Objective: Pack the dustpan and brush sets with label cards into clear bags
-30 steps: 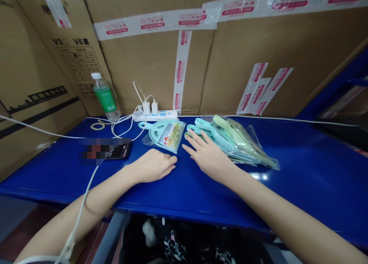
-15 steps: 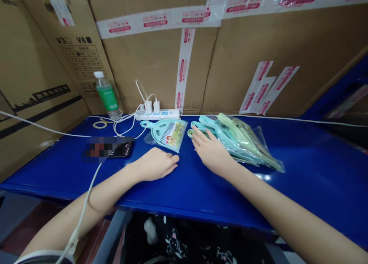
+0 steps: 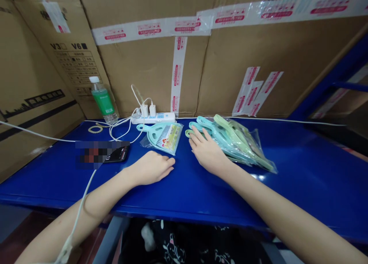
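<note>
Dustpans [image 3: 234, 143] on blue table [image 3: 184, 197]; cardboard [image 3: 143, 72] behind

Above and left of the bottle [image 3: 103, 101], the cardboard [image 3: 64, 58] reads "V3" beside an unfilled square and "V6" beside a black one. In front of the bottle, the phone [image 3: 119, 153] shows "53". Print on the tape [image 3: 186, 26] and on the bagged dustpan set [image 3: 161, 136], both right of the bottle, is illegible.

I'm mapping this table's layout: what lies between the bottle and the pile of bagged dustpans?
In the head view, white cables, a power strip and one bagged dustpan lie between the bottle and the pile.
</note>
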A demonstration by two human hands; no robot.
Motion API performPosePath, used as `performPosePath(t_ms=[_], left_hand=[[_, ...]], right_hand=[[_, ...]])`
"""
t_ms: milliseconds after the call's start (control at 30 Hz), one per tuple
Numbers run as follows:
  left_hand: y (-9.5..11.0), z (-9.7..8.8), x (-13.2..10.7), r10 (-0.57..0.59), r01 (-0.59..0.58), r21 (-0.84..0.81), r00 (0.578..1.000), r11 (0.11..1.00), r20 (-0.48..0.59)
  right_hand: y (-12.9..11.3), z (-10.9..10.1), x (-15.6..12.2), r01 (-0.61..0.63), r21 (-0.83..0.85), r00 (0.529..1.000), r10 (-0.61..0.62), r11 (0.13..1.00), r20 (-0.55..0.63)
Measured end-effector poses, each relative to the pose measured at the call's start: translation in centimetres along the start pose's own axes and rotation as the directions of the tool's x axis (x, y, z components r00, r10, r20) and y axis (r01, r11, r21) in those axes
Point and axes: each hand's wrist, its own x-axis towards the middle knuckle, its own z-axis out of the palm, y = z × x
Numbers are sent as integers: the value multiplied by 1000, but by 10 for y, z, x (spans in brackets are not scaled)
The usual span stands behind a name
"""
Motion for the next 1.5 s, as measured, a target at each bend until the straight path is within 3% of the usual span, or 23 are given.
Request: performPosePath(t_ms=[167, 300, 500, 700, 867, 1133, 1333, 1500], left_hand=[[0, 2, 0, 5, -5, 3, 1000, 1000, -21], [0, 0, 1, 14, -14, -1, 1000, 1000, -27], [0, -1, 1, 34, -34, 2, 999, 999, -41], [-1, 1, -1, 43, -42, 10, 993, 999, -106], [0, -2, -1, 45, -46, -1, 995, 999, -89], [-1, 1, -1, 138, -138, 14, 980, 990, -147], [-1, 5, 1, 146, -128, 89, 960, 988, -239], [-2, 5, 2, 158, -130, 125, 956, 984, -247]], right_hand=[[-5, -13, 3, 111, 57, 993, -108, 992, -40], [-1, -20, 8, 162, 174, 985, -169, 971, 29], [2, -32, 9, 92, 291, 976, -145, 952, 164], [-4, -44, 9, 54, 329, 957, -143, 943, 252], [-6, -46, 8, 16, 372, 947, -134, 928, 293], [-10, -47, 10, -14, 377, 894, -157, 926, 419], [-14, -47, 9, -8, 394, 884, -177, 919, 432], [-14, -52, 9, 6, 420, 875, -208, 907, 436]])
